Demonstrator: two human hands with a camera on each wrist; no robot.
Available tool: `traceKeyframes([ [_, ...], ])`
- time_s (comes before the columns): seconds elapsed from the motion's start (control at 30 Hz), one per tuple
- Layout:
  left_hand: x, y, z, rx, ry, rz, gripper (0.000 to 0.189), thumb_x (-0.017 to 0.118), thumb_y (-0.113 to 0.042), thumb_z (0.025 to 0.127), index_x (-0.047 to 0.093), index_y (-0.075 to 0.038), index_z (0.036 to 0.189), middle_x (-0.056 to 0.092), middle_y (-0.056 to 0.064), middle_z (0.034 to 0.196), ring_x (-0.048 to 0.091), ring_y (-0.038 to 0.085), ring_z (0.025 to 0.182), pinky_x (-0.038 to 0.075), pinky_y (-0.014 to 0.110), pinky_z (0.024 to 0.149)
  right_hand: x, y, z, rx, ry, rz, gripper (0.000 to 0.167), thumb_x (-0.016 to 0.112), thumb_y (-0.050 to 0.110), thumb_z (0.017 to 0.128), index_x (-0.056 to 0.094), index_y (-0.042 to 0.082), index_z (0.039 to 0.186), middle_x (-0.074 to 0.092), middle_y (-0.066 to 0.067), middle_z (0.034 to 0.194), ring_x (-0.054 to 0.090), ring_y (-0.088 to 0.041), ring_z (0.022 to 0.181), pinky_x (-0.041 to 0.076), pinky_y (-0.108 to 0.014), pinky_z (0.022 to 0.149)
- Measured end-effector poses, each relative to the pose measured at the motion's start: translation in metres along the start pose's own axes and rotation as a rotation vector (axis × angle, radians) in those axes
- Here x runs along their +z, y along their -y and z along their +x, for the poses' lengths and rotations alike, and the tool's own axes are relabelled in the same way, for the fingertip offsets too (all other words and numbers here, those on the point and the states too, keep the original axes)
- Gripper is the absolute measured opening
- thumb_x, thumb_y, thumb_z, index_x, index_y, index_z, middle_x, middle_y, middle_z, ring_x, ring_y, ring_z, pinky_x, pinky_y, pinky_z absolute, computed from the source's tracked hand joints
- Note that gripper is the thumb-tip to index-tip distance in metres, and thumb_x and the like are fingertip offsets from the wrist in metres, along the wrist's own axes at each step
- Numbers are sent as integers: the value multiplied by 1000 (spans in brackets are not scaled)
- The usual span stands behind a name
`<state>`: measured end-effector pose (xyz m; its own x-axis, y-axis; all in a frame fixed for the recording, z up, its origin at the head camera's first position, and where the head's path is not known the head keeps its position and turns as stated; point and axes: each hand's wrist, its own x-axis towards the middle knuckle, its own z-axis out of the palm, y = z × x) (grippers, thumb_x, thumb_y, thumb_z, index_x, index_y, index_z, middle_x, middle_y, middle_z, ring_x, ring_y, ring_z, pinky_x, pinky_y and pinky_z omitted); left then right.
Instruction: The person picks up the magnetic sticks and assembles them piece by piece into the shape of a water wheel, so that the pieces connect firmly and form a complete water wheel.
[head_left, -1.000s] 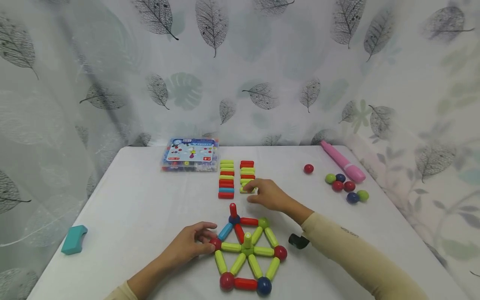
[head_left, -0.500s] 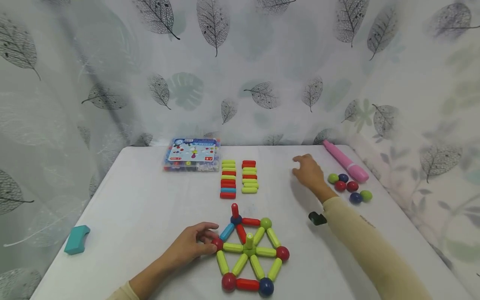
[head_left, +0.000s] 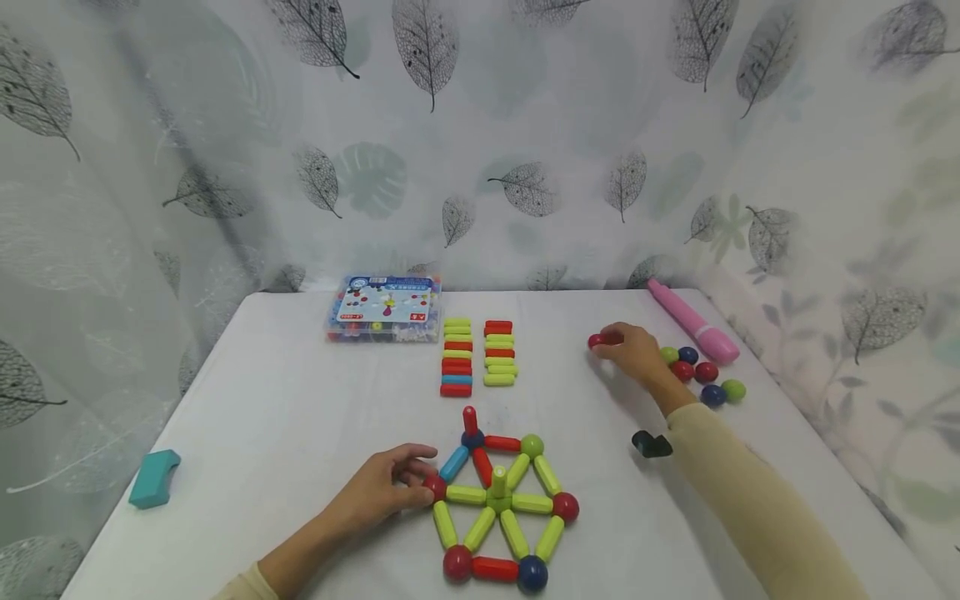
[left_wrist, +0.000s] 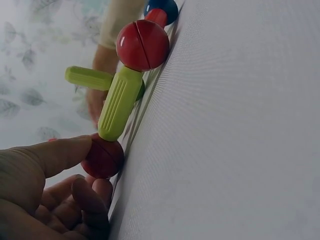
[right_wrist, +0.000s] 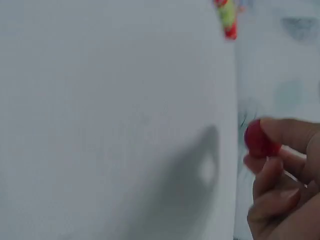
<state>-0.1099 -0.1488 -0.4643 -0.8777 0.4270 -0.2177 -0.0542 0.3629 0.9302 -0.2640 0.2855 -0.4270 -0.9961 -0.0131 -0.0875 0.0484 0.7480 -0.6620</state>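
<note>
A hexagonal frame of magnetic rods and balls lies on the white table, with yellow-green, red and blue rods meeting at a green centre piece. One yellow-green rod stands up from its middle, and a red rod stands on the far blue ball. At the frame's left corner, my left hand holds a red ball between thumb and fingers. Farther back on the right, my right hand pinches a separate red ball, raised off the tabletop with its shadow below.
Two columns of loose rods lie beyond the frame. Behind them at left is a clear plastic box. Several loose balls and a pink pen-shaped thing are at right. A teal block sits near the left edge.
My right hand has moved from the rod columns rightward to the lone red ball and picked it up. One rod in the right column sits slightly shifted. The left hand stays put.
</note>
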Motion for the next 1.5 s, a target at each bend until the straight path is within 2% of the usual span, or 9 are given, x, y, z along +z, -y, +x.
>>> traceKeyframes([
  [0.13,0,0,-2,-10,4,1,57,81,-17,86,59,-6,137,72,4,113,60,20,87,50,27,58,22,44,-48,-198,280,341,44,73,35,94,62,18,133,64,-8,128,56,-33,106,51,-45,83],
  [0.3,-1,-2,-1,-7,-2,2,57,80,-17,86,59,-6,138,72,4,112,60,21,88,50,27,59,44,91,-101,-536,595,450,36,72,17,95,66,13,130,68,-10,119,56,-34,86,53,-31,72],
  [0.47,-2,-1,-1,-8,-4,4,57,80,-18,86,59,-6,137,72,3,112,60,20,88,50,27,59,59,104,-119,-524,678,402,38,73,17,94,67,11,130,69,-2,118,55,-32,82,51,-24,68],
  [0.6,-1,0,-2,-5,-2,7,56,81,-17,86,59,-6,137,72,4,112,60,20,88,50,27,59,66,101,-121,-454,681,358,42,75,19,92,66,9,132,69,2,119,56,-33,85,52,-24,70],
  [0.8,-2,0,-1,11,0,9,56,81,-18,86,59,-5,137,72,4,113,60,21,88,50,26,59,63,98,-112,-502,664,302,44,75,26,93,64,13,134,69,-1,122,59,-31,88,54,-28,74],
  [0.93,-2,0,-1,1,-4,4,57,81,-18,86,59,-6,137,72,3,113,61,21,88,50,26,60,59,99,-77,-501,472,171,39,75,27,93,66,17,130,68,-7,124,60,-29,94,53,-34,77],
  [1.1,-2,2,0,5,2,-19,56,80,-17,86,59,-6,137,72,4,114,61,21,89,49,26,59,72,101,-25,-400,263,-104,35,76,21,92,70,12,125,69,-6,118,61,-27,106,55,-38,87],
  [1.27,0,3,1,24,4,-18,56,81,-17,86,59,-6,137,72,4,113,60,21,89,49,25,59,90,101,-4,-364,236,-309,30,78,18,90,74,14,119,71,1,114,63,-21,112,53,-41,99],
  [1.5,0,2,0,16,-1,-19,57,81,-17,85,60,-6,137,72,4,112,61,20,89,49,26,58,99,104,-11,-369,241,-429,28,80,21,89,75,17,117,72,4,107,62,-16,100,54,-39,94],
])
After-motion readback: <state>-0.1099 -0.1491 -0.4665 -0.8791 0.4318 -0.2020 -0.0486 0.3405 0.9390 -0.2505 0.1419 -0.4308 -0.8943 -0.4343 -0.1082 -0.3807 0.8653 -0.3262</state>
